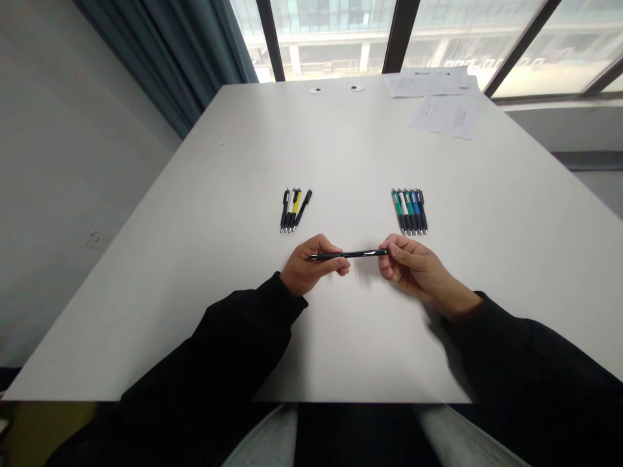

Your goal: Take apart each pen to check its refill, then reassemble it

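A black pen (360, 253) is held level above the table between both hands. My left hand (314, 263) is closed round its left end, thumb and fingers gripping it. At its right end, my right hand (409, 266) pinches it between thumb and forefinger. Just beyond my left hand lies a small group of pens (294, 210): black, white and yellow ones, with the rightmost black pen slanted. Past my right hand, several pens (409, 211) in green, white, blue and black lie side by side in a tidy row.
The white table (204, 214) stretches to the window. Printed papers (442, 117) lie at the far right, and two small white oval pieces (357, 88) with dark centres sit along the far edge. A blue curtain (180, 58) hangs at the left.
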Tool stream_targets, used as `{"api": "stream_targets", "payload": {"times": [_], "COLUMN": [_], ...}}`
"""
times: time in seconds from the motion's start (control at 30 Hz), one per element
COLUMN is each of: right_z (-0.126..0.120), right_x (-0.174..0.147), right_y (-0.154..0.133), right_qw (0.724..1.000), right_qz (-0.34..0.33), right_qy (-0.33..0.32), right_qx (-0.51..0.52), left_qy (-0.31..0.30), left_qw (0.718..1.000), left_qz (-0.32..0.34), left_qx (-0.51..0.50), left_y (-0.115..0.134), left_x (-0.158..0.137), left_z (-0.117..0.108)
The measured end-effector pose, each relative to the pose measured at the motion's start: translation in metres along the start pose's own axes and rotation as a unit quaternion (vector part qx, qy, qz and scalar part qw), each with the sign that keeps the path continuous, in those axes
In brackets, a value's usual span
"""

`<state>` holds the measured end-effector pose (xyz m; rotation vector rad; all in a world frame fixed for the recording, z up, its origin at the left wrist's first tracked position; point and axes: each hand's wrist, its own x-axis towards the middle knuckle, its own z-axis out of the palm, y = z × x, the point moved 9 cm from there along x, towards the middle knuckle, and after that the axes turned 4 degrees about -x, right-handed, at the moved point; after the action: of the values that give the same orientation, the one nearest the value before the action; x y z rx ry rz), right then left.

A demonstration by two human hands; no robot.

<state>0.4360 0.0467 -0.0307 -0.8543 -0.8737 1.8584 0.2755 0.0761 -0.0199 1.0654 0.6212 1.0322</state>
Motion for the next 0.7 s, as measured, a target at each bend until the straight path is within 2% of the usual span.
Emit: {"api": "stream_targets", "payload": {"times": [0.2, 0.33, 0.43, 0.57, 0.7], "right_z": [0.0, -0.003, -0.001, -0.002, -0.015], "right_x": [0.0, -0.001, -0.002, -0.001, 0.002], "right_y": [-0.001, 0.0, 0.001, -0.002, -0.009], "right_qw": [1.0, 0.999, 1.0, 1.0, 0.997], "right_qz": [0.001, 0.009, 0.012, 0.002, -0.028], "right_qy": [0.015, 0.036, 0.023, 0.017, 0.076], "right_qx": [-0.024, -0.005, 0.011, 0.009, 0.003], "left_qy": [0.003, -0.013, -0.009, 0.011, 0.033], "left_qw": [1.0, 1.0, 1.0, 0.999, 0.991], "left_qz": [-0.011, -0.005, -0.01, -0.039, -0.098], "left_qx": [-0.005, -0.017, -0.009, 0.02, 0.086], "left_y": [-0.002, -0.001, -0.002, -0.007, -0.014], "left_x": [0.0, 0.0, -0.001, -0.003, -0.006], "left_z": [-0.001, 0.001, -0.001, -0.004, -0.004]}}
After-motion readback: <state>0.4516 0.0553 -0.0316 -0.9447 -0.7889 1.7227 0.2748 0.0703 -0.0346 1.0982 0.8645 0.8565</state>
